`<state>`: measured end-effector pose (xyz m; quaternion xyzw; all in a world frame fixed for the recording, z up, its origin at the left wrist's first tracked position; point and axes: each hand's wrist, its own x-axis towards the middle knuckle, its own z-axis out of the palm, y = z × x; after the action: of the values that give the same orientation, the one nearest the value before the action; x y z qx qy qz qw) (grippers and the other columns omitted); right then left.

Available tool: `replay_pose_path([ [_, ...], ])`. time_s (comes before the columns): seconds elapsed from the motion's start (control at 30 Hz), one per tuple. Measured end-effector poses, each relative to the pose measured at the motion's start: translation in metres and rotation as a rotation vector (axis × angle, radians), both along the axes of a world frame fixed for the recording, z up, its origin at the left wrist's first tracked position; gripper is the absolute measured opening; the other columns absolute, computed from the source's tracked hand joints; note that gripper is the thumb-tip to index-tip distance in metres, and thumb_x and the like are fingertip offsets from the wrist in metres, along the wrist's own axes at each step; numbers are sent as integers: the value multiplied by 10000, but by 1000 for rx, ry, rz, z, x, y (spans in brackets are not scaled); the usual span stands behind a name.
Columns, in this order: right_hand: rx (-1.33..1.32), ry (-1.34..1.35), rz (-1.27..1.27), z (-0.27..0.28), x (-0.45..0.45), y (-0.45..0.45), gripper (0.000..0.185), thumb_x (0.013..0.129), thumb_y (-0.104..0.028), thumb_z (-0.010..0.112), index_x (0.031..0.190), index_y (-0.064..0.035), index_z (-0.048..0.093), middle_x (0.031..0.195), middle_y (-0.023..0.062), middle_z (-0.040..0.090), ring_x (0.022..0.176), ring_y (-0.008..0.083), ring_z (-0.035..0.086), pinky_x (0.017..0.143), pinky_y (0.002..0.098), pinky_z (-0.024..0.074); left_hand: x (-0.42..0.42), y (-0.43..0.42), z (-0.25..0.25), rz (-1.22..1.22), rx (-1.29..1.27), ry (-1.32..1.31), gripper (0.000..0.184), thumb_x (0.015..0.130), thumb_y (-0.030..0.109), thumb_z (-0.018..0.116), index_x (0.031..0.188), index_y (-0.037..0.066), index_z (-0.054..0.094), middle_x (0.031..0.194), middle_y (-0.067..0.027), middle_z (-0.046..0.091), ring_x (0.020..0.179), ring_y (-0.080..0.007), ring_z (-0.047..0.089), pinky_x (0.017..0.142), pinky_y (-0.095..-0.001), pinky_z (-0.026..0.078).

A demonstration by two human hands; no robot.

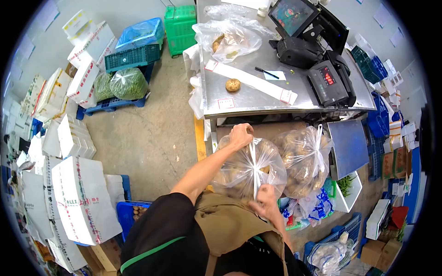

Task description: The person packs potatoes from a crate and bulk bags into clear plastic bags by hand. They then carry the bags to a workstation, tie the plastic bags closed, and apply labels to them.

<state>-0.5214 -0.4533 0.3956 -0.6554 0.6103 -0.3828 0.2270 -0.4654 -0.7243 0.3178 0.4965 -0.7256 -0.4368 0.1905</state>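
Note:
A clear plastic bag of brown, potato-like produce stands below the front edge of the metal table, its neck twisted into white strands. My left hand is closed on the upper end of those strands. At the bag's near side, my right hand is closed on the lower end of the strands. A second filled clear bag, its neck gathered, stands just right of the first. On the table lies one round potato, near a white paper strip.
A steel table holds a scale display, a screen, a pen and an open plastic bag. A blue platform stands right of the bags. White foam boxes are stacked at left.

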Motion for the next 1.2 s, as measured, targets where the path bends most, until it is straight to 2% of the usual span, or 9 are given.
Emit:
replay_pose_path([
  [0.23, -104, 205, 144, -10, 2, 11, 198, 610, -209, 682, 677, -71, 557, 739, 51, 551, 886, 255, 570, 899, 490, 397, -21, -25, -32, -219, 124, -154, 286, 629, 162, 705, 909, 190, 758, 976, -141, 705, 951, -306, 668, 881, -386, 518],
  [0.27, -48, 224, 132, -9, 1, 16, 231, 681, -186, 757, 752, -53, 582, 804, 61, 581, 954, 265, 568, 892, 465, 412, -18, -34, -38, -326, 106, -145, 300, 621, 188, 720, 917, 155, 759, 975, -143, 708, 941, -302, 671, 883, -373, 518],
  [0.4, -73, 112, -20, -12, 4, 20, 243, 645, -75, 765, 825, -19, 611, 890, 108, 604, 964, 300, 585, 859, 425, 449, 5, -89, 30, -862, 317, 62, 552, 690, 190, 756, 1182, -21, 622, 902, -103, 715, 798, -169, 648, 733, -297, 520],
  [0.47, -89, 58, -127, -9, 2, 18, 227, 655, -61, 755, 828, -16, 615, 896, 113, 608, 953, 310, 589, 835, 416, 457, 5, -116, 53, -740, 425, 61, 547, 673, 180, 779, 1167, -8, 638, 855, -103, 712, 770, -159, 646, 714, -292, 512],
  [0.53, -93, 26, -240, -2, 0, 15, 214, 668, -44, 744, 839, -13, 618, 913, 118, 609, 942, 317, 589, 815, 415, 458, -13, -146, 51, -598, 71, -47, 448, 664, 167, 781, 1063, -9, 678, 813, -117, 703, 726, -162, 643, 680, -289, 502],
  [0.63, -80, 38, -406, 15, -9, 3, 195, 683, -8, 729, 850, -11, 628, 936, 122, 613, 908, 318, 593, 779, 404, 461, -59, -173, 45, -564, -51, 60, 422, 673, 181, 765, 1034, -20, 680, 847, -143, 699, 754, -219, 661, 705, -320, 515],
  [0.83, -71, 130, -547, 17, -41, 4, 144, 709, 1, 709, 822, -11, 620, 841, 124, 621, 789, 309, 600, 695, 382, 452, -169, -189, 8, -621, -391, -17, 500, 674, 207, 744, 1133, 31, 652, 1105, -181, 657, 1045, -338, 612, 917, -383, 488],
  [1.07, 28, 193, -666, 0, -50, 29, 120, 712, -5, 717, 788, -18, 625, 802, 126, 635, 740, 307, 606, 650, 394, 459, -244, -180, -1, -651, -388, -298, 663, 742, 228, 718, 1359, 182, 482, 1396, -86, 476, 1323, -296, 386, 1033, -633, 297],
  [1.2, 10, 171, -665, 3, -51, 21, 99, 722, 25, 702, 775, -4, 624, 783, 133, 631, 736, 312, 606, 666, 366, 470, -253, -182, 5, -713, -415, -475, 549, 731, 290, 720, 1252, 177, 590, 1314, -94, 545, 1285, -303, 427, 1008, -623, 319],
])
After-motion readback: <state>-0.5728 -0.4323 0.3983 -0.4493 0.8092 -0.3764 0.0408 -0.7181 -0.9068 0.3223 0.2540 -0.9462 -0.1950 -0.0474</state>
